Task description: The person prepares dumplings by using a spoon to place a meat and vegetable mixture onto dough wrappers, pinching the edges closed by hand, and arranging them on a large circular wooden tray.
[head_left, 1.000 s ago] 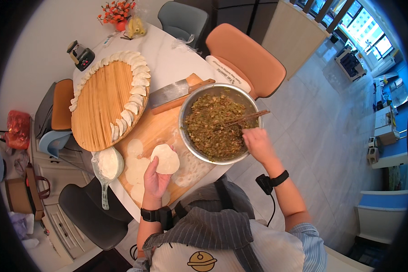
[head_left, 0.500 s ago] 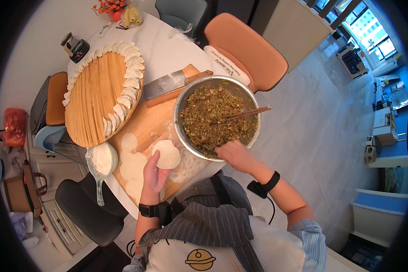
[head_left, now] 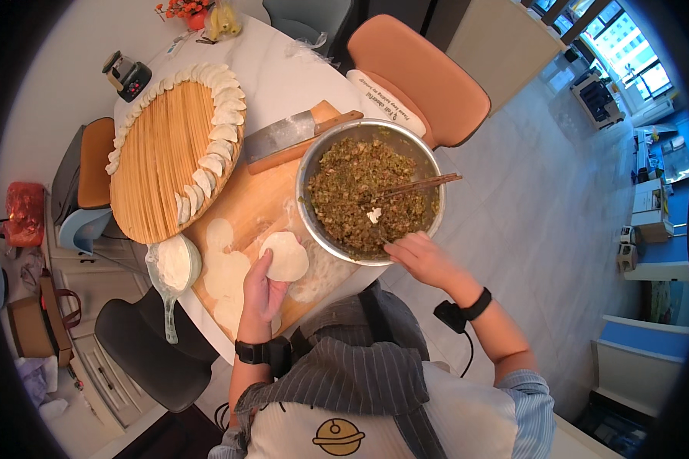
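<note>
Head view: my left hand (head_left: 262, 292) has the pale, round dough wrapper (head_left: 289, 256) clamped between thumb and fingers, just left of the wide silver metal bowl (head_left: 402, 136) of green-brown filling (head_left: 348, 176). Brown wooden chopsticks (head_left: 429, 183) slant across its right rim, nearer my right hand (head_left: 422, 260), whose fingers curl at the near rim; I cannot tell whether they grip anything.

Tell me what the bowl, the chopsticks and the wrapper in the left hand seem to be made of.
Bowl: probably stainless steel, smooth; its silvery-grey wall and rim catch the light.
Chopsticks: likely wood, judging by the brown colour; whether they are lacquered I cannot tell.
Wrapper: looks like dough, matte; it is pale, thin and slightly uneven at the edge.
</note>
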Demonstrator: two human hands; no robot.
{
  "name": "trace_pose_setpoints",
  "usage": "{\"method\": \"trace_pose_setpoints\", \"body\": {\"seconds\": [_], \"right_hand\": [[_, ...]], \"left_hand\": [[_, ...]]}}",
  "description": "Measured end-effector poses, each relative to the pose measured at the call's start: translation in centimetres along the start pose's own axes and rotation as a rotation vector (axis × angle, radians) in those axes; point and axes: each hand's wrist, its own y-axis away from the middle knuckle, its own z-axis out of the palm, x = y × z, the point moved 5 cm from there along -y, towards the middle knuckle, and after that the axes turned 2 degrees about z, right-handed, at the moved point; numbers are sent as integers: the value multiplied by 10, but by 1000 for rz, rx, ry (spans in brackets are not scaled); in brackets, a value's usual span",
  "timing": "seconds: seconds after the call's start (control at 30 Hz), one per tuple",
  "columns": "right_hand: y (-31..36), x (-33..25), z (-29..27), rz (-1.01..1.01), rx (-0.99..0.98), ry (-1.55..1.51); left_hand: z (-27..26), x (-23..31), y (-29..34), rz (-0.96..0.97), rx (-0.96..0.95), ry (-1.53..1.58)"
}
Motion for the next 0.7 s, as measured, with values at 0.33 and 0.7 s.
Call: {"method": "trace_pose_setpoints", "body": {"seconds": [0.33, 0.7], "right_hand": [[-8, 14, -9, 26, 129, 131], [1, -11, 1, 61, 35, -23]], "left_hand": [[0, -1, 0, -18, 2, 20], [1, 3, 0, -3, 21, 22]]}}
